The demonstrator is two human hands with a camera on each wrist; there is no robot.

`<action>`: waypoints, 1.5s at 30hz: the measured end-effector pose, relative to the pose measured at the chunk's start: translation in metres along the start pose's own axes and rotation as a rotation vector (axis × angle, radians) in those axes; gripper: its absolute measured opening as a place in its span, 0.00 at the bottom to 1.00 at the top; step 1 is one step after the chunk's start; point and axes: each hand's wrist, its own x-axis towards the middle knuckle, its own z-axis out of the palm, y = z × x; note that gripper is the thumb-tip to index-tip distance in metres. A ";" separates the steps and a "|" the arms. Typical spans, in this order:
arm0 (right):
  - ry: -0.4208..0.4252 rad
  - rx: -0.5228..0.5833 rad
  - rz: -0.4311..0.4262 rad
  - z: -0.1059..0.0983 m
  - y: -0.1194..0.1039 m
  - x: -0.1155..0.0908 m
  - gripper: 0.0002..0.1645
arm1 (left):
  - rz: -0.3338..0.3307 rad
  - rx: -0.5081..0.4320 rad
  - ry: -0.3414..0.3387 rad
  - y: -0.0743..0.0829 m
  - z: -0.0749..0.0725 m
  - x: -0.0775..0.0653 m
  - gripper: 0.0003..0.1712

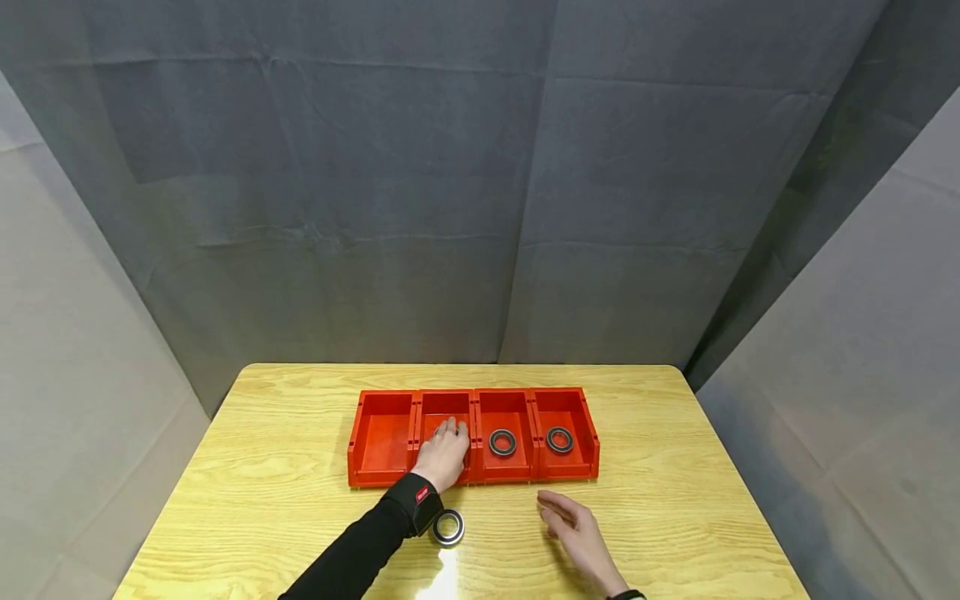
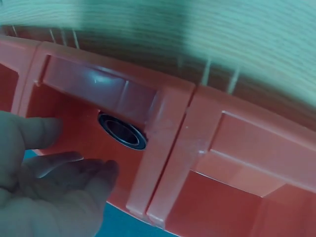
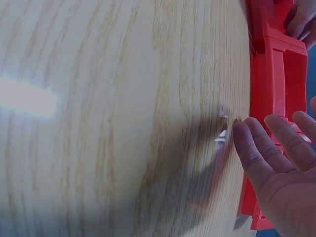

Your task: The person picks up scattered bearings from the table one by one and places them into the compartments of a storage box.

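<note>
My left hand [image 1: 444, 454] reaches into the second red bin from the left. In the left wrist view its fingers [image 2: 98, 180] and thumb are spread apart with nothing between them. A dark-rimmed ball bearing [image 2: 122, 131] lies in that bin, a little beyond the fingertips; the hand hides most of it from the head camera. My right hand [image 1: 573, 537] hovers over the table in front of the bins, its fingers [image 3: 254, 150] extended and holding nothing. Another ball bearing [image 1: 448, 527] lies on the table beside my left wrist.
Four joined red bins would be the row; its leftmost bin [image 1: 384, 442] stands at the left end. The two right bins each hold a bearing [image 1: 502, 442], the rightmost one [image 1: 559, 440]. All stand on a wood-grain table [image 1: 660, 467] backed by grey cloth [image 1: 375, 208].
</note>
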 end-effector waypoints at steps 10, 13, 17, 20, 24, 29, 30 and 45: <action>0.017 0.001 0.014 -0.001 -0.002 0.001 0.24 | 0.026 -0.075 0.047 0.000 -0.007 -0.015 0.26; 0.009 -0.008 0.017 -0.001 -0.004 0.002 0.24 | 0.029 -0.086 0.066 0.000 -0.009 -0.018 0.25; 0.015 -0.009 0.018 -0.001 -0.005 0.003 0.24 | 0.025 -0.136 0.079 -0.002 -0.012 -0.024 0.24; 0.025 -0.005 0.015 -0.001 -0.006 0.003 0.24 | 0.013 -0.185 0.072 -0.003 -0.016 -0.030 0.25; 0.027 -0.015 0.014 -0.001 -0.006 0.004 0.24 | 0.006 -0.219 0.075 -0.005 -0.020 -0.040 0.26; 0.013 -0.016 0.018 -0.001 -0.005 0.006 0.24 | 0.028 -0.221 0.118 -0.006 -0.020 -0.052 0.27; 0.011 -0.015 0.015 -0.002 -0.005 0.006 0.24 | 0.034 -0.222 0.126 -0.006 -0.021 -0.055 0.27; 0.022 -0.027 0.009 0.000 -0.010 0.006 0.23 | 0.050 -0.260 0.120 -0.006 -0.033 -0.078 0.28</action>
